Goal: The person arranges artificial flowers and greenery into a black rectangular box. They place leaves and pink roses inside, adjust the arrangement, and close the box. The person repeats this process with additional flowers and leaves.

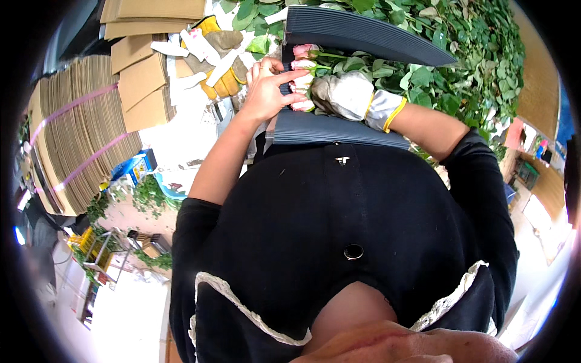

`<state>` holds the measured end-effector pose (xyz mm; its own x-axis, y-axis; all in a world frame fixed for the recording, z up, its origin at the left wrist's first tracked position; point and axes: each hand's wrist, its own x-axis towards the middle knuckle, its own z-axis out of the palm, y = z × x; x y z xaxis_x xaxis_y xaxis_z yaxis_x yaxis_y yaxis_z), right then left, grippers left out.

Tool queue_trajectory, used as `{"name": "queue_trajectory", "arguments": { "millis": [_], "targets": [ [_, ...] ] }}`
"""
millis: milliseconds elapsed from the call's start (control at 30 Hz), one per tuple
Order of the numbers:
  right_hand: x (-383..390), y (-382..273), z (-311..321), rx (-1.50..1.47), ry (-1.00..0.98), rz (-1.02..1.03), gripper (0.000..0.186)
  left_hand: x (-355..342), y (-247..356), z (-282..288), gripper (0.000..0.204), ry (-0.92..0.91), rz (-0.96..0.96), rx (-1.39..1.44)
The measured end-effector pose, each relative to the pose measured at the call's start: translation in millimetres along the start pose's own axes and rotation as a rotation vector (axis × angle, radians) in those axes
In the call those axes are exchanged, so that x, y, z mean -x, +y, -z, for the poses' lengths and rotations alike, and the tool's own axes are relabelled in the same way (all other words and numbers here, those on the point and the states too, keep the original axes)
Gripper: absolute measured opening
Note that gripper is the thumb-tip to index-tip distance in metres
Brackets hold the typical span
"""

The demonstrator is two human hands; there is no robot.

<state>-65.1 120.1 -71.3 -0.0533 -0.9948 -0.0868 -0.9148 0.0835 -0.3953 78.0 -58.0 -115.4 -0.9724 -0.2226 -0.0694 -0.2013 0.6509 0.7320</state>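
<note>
Far left there's a big bundle of flat cardboard sheets [72, 133] stood on edge, with two pink straps [75, 104] running round it. Next to that, about five flattened cardboard boxes [144, 60] lie fanned out on the white table [175, 142], and one pair of yellow and tan work gloves [219, 57] sits on top near a few white strips. Lower down there's a blue box [138, 166] and some green trimmings on the floor.

Moving to the middle: the person's left hand [266, 91] is bare, index finger stretched out straight and touching the pink rosebuds [302, 75], the other fingers loosely curled, thumb tucked underneath. Four buds can be counted, stacked one above the other with their heads lined up, lying between two stacks of dark grey corrugated sheets [357, 33], one above and one below, right at the edge of the table in front of the person's chest.

The right hand [342, 97] wears a grey work glove with a yellow-trimmed cuff. It's wrapped round the rose stems just behind the buds, fingers curled closed on them, though the fingertips themselves are hidden.

Off to the right it's just a heap of green rose leaves [466, 54] and stems, too many to count.
</note>
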Motion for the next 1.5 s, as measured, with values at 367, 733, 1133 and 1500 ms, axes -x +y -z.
{"name": "queue_trajectory", "arguments": {
  "millis": [367, 733, 1133, 1500],
  "targets": [
    [-42.6, -8.2, 60.0, -0.132, -0.283, -0.26, 0.03, -4.4, 3.0, 1.2, 0.053, -0.042, 0.049, -0.027],
    [-32.9, 19.1, 37.1, -0.061, -0.044, -0.1, 0.025, -6.3, -1.0, -4.9, 0.057, 0.04, -0.037, -0.004],
    [-20.2, -5.2, 61.0, -0.037, -0.037, -0.168, 0.039, -3.1, -8.0, -10.3, 0.056, 0.084, -0.087, -0.022],
    [-21.8, -6.7, 43.4, 0.05, -0.469, -0.091, 0.023, -6.5, -3.9, -8.5, 0.054, 0.062, -0.056, -0.047]
  ]
}}
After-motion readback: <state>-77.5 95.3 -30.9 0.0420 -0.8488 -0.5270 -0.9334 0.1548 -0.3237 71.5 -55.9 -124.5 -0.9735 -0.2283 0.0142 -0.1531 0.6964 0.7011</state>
